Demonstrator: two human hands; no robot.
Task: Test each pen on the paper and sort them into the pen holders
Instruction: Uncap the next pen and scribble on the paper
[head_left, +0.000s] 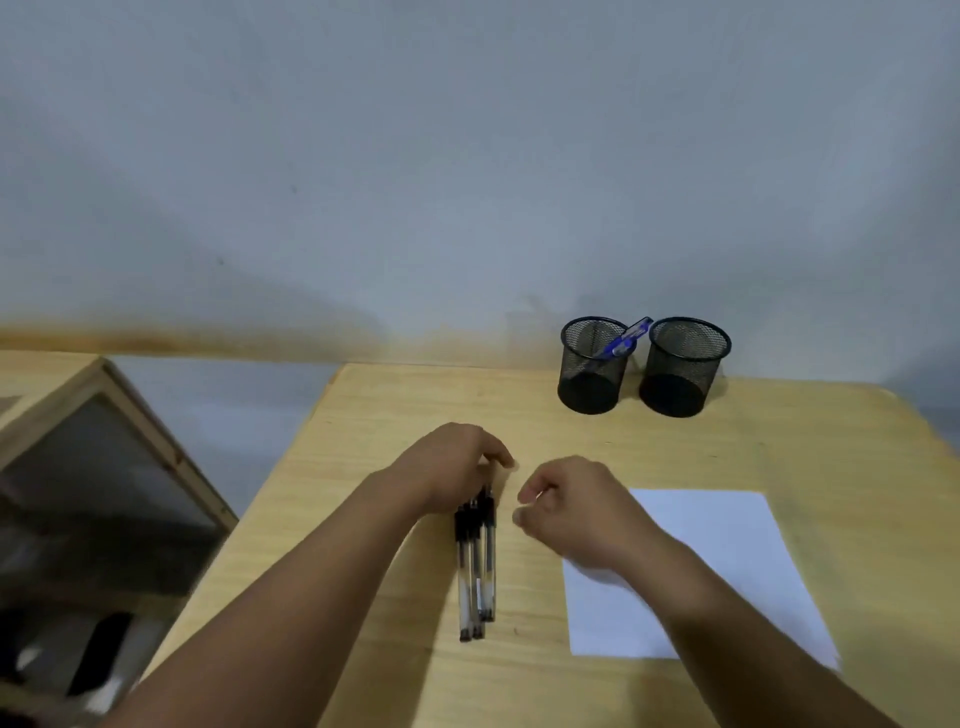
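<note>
A bundle of three clear pens with black caps (476, 566) lies on the wooden table (519, 686), pointing toward me. My left hand (452, 467) covers their far ends, fingers curled over the caps. My right hand (566, 509) hovers just right of the pens with fingers loosely curled and nothing in them. A white sheet of paper (727, 566) lies to the right, partly under my right forearm. Two black mesh pen holders stand at the back: the left holder (592, 366) contains a blue pen (626, 340), and the right holder (683, 366) looks empty.
A grey wall rises behind the table. To the left, off the table's edge, stands a wooden-framed cabinet (104, 467) with dark panels.
</note>
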